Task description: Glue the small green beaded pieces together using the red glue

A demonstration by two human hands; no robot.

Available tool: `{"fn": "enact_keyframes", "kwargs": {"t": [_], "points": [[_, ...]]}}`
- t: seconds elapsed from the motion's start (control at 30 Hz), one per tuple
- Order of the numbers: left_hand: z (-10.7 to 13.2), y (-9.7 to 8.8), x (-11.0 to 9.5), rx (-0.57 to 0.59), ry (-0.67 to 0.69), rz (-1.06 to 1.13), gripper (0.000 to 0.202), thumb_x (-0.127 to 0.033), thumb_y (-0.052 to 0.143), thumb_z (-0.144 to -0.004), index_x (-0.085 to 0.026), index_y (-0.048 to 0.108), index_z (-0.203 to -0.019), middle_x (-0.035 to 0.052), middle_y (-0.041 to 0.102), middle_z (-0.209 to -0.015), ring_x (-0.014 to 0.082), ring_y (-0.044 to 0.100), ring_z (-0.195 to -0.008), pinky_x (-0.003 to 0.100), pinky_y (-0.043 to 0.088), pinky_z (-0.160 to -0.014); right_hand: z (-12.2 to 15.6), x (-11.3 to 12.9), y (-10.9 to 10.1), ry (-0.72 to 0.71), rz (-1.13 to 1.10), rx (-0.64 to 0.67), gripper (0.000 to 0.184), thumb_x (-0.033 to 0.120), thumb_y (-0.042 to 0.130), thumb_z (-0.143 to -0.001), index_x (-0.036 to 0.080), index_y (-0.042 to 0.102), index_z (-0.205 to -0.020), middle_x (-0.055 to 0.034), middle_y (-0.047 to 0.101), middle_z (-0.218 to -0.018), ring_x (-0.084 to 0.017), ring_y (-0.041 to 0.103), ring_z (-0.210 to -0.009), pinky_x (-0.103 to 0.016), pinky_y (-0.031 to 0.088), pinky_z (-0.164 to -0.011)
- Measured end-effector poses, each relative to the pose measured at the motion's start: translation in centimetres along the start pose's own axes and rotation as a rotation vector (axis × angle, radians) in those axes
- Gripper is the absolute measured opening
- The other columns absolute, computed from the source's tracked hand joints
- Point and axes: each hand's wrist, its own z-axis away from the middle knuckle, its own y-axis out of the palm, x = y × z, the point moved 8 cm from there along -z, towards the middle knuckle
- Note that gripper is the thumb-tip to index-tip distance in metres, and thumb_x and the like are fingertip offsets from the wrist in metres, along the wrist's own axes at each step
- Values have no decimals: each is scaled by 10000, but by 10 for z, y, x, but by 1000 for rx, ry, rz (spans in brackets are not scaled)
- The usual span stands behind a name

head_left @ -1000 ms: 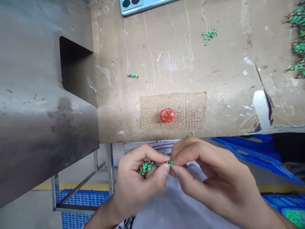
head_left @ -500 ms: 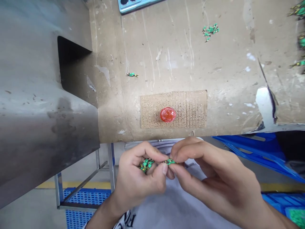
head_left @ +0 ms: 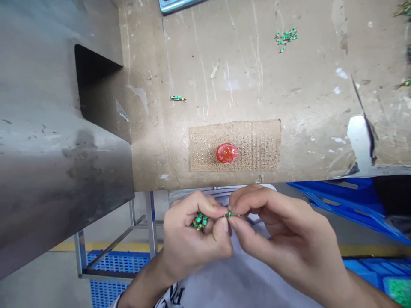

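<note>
My left hand [head_left: 192, 237] is curled below the table's front edge, cupping a small bunch of green parts [head_left: 199, 221] in its palm. Its thumb and forefinger meet the fingertips of my right hand [head_left: 282, 239] on a single small green part [head_left: 231, 215]. Both hands pinch this piece between them over my lap. Right above them a red dome-shaped button [head_left: 226, 153] sits on a rough cardboard patch [head_left: 257, 145] on the brown table [head_left: 289, 98].
A grey metal housing [head_left: 54, 141] with a dark opening fills the left. One loose green part [head_left: 178, 98] and a small heap of green parts [head_left: 285, 36] lie on the table. A light-blue phone edge [head_left: 176, 5] shows at the top. Blue crates [head_left: 340, 203] stand below right.
Both hands stay pinched on the small green part; they have shifted slightly upward and to the right. The view has tilted a little, sliding the tabletop items up.
</note>
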Motion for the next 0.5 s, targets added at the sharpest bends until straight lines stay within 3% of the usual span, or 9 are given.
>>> {"fn": "enact_keyframes", "kwargs": {"t": [0.13,0.27,0.4,0.5], "points": [[0,0,4,22,-67,69,148,-56,719,-722,-198,696,-687,-51,757,-560,87,648,-393,111,496,-421,-3,-7,-4,91,-109,-13,121,188,720,-989,293,665,-1015,31,729,-906,-132,715,-867,-206,587,-742],[4,-2,1,114,-67,78,167,-88,827,-803,-229,794,-886,-50,812,-663,85,692,-463,113,528,-471,-7,-13,-2,258,-322,25,55,277,741,-985,263,692,-963,27,712,-812,-104,667,-705,-177,584,-645],[6,-9,-2,126,16,12,179,-161,907,-825,-247,779,-918,-47,819,-756,89,706,-561,144,560,-556,-8,-17,2,375,-412,83,278,451,811,-935,209,701,-851,33,612,-680,-84,542,-589,-163,499,-531],[7,-7,-3,175,100,82,195,-149,911,-837,-236,762,-927,-29,809,-790,119,743,-647,185,594,-622,-8,-16,5,395,-435,112,342,495,810,-929,189,693,-831,31,588,-665,-85,517,-578,-178,474,-517]]}}
